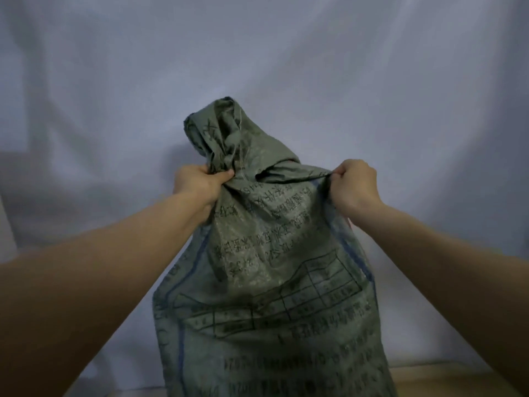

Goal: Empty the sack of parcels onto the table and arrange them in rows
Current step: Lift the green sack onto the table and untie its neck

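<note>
We hold the green sack [266, 267] upright at frame centre, long axis vertical. Left hand [200, 184] fingers grasp the bunched neck; right hand [353, 184] fingers pinch the top edge. No parcels visible; we judge tipping comes next.

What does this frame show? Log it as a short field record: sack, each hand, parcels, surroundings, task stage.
sack: grey-green woven sack with black print and blue edge stripes, held upright, top bunched
left hand: left hand grips the gathered neck of the sack
right hand: right hand pinches the sack's upper right edge
parcels: none in view; contents hidden inside the sack
surroundings: pale cloth backdrop behind; strip of tan surface at lower right
task stage: sack not yet emptied
</note>
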Motion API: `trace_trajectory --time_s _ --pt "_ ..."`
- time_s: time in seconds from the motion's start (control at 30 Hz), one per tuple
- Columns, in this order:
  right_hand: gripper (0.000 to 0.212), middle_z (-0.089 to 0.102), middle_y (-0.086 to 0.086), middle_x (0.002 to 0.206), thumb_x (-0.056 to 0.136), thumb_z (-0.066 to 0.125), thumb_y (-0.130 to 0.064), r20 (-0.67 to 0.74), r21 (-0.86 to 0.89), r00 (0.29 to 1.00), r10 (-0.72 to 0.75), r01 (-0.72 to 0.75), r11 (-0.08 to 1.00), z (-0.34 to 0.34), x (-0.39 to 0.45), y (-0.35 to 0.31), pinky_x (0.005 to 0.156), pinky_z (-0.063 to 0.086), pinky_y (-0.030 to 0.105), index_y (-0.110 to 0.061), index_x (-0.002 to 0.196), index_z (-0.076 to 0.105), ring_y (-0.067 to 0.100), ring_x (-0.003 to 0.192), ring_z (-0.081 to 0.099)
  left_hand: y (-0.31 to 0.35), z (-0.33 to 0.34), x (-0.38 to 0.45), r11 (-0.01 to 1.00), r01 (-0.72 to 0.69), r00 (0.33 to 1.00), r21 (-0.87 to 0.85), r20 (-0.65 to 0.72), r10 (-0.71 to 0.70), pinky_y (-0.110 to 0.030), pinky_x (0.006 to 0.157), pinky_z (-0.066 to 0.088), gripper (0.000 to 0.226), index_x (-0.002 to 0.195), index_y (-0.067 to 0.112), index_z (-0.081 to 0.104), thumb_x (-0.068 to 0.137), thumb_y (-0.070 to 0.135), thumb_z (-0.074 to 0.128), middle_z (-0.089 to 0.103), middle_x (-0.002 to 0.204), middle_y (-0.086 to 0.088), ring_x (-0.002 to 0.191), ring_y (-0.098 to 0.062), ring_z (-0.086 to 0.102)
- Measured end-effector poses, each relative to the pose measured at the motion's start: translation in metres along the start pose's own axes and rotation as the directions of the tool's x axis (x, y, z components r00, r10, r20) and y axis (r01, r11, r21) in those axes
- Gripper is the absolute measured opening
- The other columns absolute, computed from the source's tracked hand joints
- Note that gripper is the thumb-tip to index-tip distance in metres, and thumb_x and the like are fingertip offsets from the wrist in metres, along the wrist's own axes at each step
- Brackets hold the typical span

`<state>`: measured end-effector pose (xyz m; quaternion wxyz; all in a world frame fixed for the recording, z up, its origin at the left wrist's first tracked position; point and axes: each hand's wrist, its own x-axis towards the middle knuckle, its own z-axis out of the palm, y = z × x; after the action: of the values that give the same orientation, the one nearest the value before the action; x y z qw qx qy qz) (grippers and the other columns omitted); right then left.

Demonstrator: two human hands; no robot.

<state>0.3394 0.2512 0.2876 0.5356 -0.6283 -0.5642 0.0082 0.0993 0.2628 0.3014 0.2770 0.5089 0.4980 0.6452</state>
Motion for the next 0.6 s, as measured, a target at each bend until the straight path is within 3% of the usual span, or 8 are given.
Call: trace_trajectory --time_s 0.1,0.2,0.27,0.37,0.43,0.5,0.6 --pt "0.025 0.066 0.020 0.107 0.094 0.042 -0.001 -0.198 0.046 0.980 -0.034 0.044 0.998 -0.020 0.023 -0.017 0.076 0.042 0.033 0.004 0.096 0.066 0.033 0.098 0.059 0.042 0.012 0.005 0.993 -0.060 0.998 -0.099 -0.005 0.060 -0.030 0.078 0.059 0.025 0.100 0.009 0.071 0.081 0.023 0.081 0.073 0.099 -0.008 0.081 -0.018 0.070" --pt "0.025 0.064 0.013 0.111 0.099 0.041 -0.008 -0.286 0.133 0.957 -0.045 0.087 0.987 -0.030 0.032 -0.020 0.068 0.028 0.018 -0.002 0.103 0.065 0.019 0.088 0.048 0.064 0.018 0.010 0.978 -0.146 0.989 -0.149 -0.022 0.144 -0.030 0.079 0.059 0.023 0.098 0.011 0.071 0.081 0.023 0.081 0.073 0.093 -0.005 0.084 -0.018 0.072" --pt "0.023 0.065 0.012 0.107 0.099 0.044 -0.010 -0.215 0.119 0.973 -0.084 0.111 0.987 -0.025 0.025 -0.009 0.069 0.031 0.019 -0.004 0.101 0.065 0.019 0.088 0.050 0.046 0.019 0.009 0.989 -0.122 0.992 -0.089 -0.026 0.120 -0.031 0.082 0.059 0.026 0.101 0.011 0.072 0.081 0.025 0.081 0.073 0.093 -0.003 0.086 -0.018 0.071" --pt "0.023 0.068 0.017 0.103 0.097 0.048 -0.009 0.061 0.044 0.994 -0.087 0.084 0.995 -0.016 0.012 0.014 0.081 0.051 0.037 0.000 0.095 0.068 0.031 0.094 0.062 -0.002 0.016 -0.001 0.999 0.040 0.998 0.020 -0.041 -0.039 -0.036 0.090 0.056 0.044 0.117 0.005 0.068 0.080 0.025 0.081 0.072 0.105 -0.008 0.093 -0.023 0.069" --pt "0.024 0.069 0.021 0.099 0.096 0.046 -0.005 0.142 0.039 0.988 -0.065 0.060 0.997 -0.016 0.012 0.016 0.084 0.056 0.045 0.005 0.093 0.069 0.036 0.092 0.065 -0.012 0.020 -0.004 0.998 0.059 0.996 0.018 -0.061 -0.058 -0.035 0.092 0.054 0.046 0.120 0.004 0.067 0.081 0.024 0.081 0.071 0.109 -0.005 0.095 -0.024 0.067" --pt "0.025 0.068 0.022 0.100 0.094 0.044 -0.003 0.076 0.075 0.995 -0.059 0.054 0.996 -0.022 0.025 0.005 0.085 0.056 0.046 0.006 0.094 0.068 0.039 0.094 0.064 0.006 0.026 0.000 1.000 0.012 0.997 -0.001 -0.078 -0.012 -0.032 0.090 0.053 0.045 0.121 0.004 0.066 0.082 0.023 0.079 0.069 0.104 -0.003 0.093 -0.022 0.067" --pt "0.024 0.065 0.015 0.107 0.096 0.043 -0.008 -0.133 0.223 0.989 -0.057 0.086 0.971 -0.035 0.044 -0.015 0.083 0.047 0.034 -0.001 0.103 0.065 0.031 0.097 0.059 0.051 0.032 0.013 0.990 -0.117 0.989 -0.084 -0.105 0.108 -0.036 0.088 0.057 0.037 0.111 0.007 0.071 0.080 0.025 0.082 0.073 0.098 -0.004 0.089 -0.022 0.071"
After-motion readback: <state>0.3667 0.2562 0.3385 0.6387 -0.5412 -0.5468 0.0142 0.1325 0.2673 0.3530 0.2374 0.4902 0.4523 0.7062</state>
